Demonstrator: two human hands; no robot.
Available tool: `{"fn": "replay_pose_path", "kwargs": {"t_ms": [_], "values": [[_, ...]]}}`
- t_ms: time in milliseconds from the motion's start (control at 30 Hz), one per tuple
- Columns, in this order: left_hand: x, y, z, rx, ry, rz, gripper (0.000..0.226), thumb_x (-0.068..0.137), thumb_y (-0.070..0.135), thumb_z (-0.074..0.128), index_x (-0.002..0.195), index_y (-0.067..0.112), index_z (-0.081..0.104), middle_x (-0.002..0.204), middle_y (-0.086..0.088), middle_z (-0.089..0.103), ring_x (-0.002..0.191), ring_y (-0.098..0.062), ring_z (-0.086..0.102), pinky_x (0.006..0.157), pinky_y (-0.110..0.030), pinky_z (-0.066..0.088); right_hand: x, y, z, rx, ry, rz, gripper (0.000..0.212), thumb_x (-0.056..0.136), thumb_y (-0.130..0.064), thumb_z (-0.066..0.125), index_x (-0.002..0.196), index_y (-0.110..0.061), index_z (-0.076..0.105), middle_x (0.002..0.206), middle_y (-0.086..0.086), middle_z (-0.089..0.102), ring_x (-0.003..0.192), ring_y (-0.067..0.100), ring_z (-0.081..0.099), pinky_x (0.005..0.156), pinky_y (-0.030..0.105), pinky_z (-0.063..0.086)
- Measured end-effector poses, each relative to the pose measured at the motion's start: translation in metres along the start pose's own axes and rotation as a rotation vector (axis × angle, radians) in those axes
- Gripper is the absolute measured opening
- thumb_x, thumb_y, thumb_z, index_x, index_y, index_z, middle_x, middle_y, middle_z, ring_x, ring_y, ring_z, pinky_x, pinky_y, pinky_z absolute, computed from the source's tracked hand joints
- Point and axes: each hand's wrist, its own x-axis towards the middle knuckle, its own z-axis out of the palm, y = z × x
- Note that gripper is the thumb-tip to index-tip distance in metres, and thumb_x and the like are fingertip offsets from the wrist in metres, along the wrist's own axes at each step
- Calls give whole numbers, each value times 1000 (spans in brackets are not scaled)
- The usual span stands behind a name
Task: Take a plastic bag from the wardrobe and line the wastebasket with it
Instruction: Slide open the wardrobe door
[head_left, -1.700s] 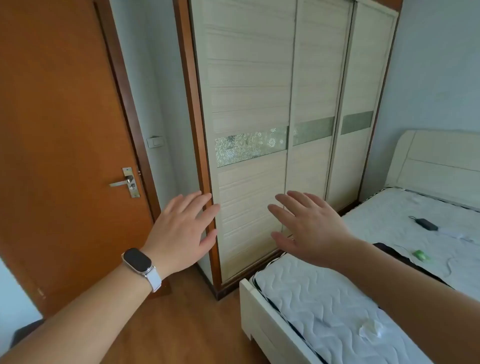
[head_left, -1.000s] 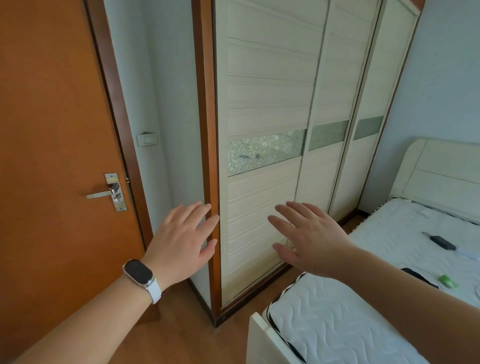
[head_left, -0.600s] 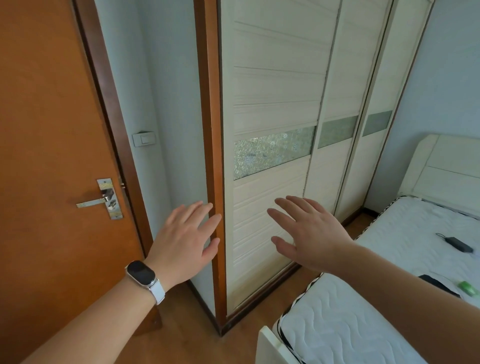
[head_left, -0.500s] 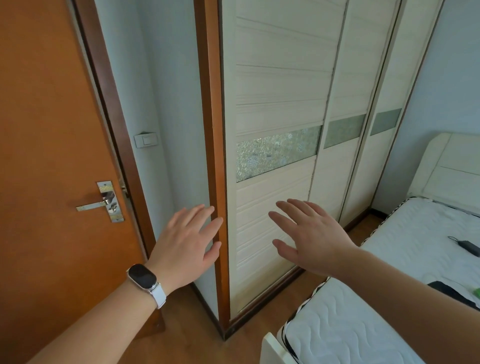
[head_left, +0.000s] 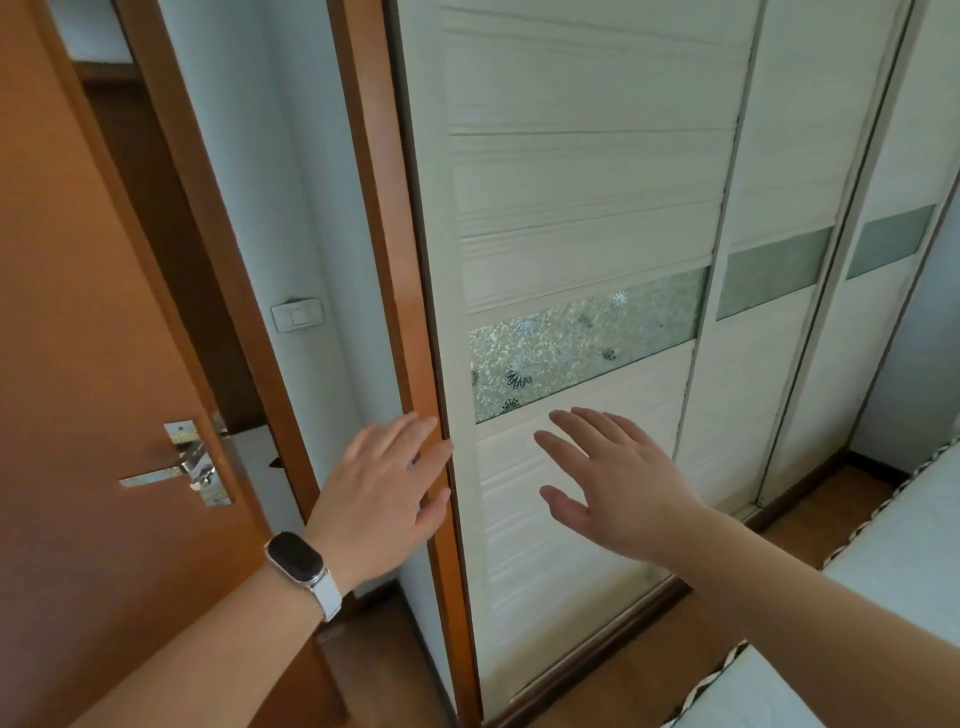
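The wardrobe (head_left: 582, 208) fills the middle of the head view, cream with three sliding doors, all closed, each crossed by a frosted glass strip. Its brown side frame (head_left: 395, 260) runs down the left edge. My left hand (head_left: 384, 493), a smartwatch on its wrist, is spread open in front of that frame at the nearest door's left edge. My right hand (head_left: 613, 483) is spread open in front of the nearest door's lower panel, just below the glass strip. Neither hand holds anything. No plastic bag or wastebasket is in sight.
An orange room door (head_left: 78, 364) with a metal lever handle (head_left: 176, 467) stands open at the left. A light switch (head_left: 297, 314) sits on the wall strip beside the wardrobe. The white mattress (head_left: 893, 571) of a bed lies at the lower right, with wooden floor (head_left: 623, 670) between.
I have moved closer to the wardrobe, which now fills the view. Both open hands have come up near the leftmost sliding door. The bed has slid out to the right.
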Motion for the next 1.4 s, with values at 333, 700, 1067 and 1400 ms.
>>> {"fn": "replay_pose_path", "kwargs": {"t_ms": [333, 700, 1067, 1400], "values": [[76, 8, 33, 74, 8, -24, 45, 90, 43, 54, 131, 23, 54, 140, -6, 54, 133, -26, 45, 110, -47, 35, 47, 63, 55, 98, 71, -53, 52, 89, -50, 48, 128, -17, 57, 133, 8, 57, 123, 29, 52, 103, 42, 43], [171, -51, 40, 109, 191, -14, 40, 88, 34, 53, 123, 17, 61, 135, -11, 57, 130, -31, 48, 107, -49, 39, 136, 84, 85, 123, 185, -63, 49, 88, -46, 51, 128, -17, 56, 136, 10, 55, 126, 29, 50, 102, 44, 43], [231, -79, 86, 280, 256, 46, 45, 86, 34, 53, 125, 11, 54, 144, -15, 46, 139, -33, 35, 114, -54, 21, 241, 106, 144, 100, 405, 41, 55, 93, -44, 53, 140, -15, 49, 149, 11, 42, 137, 30, 39, 110, 42, 35], [233, -89, 102, 339, 318, 90, 40, 97, 31, 41, 128, 8, 50, 148, -18, 42, 141, -35, 34, 116, -52, 17, 272, 107, 205, 97, 667, 23, 58, 95, -45, 48, 142, -12, 40, 148, 25, 36, 139, 41, 32, 107, 57, 35]]}}
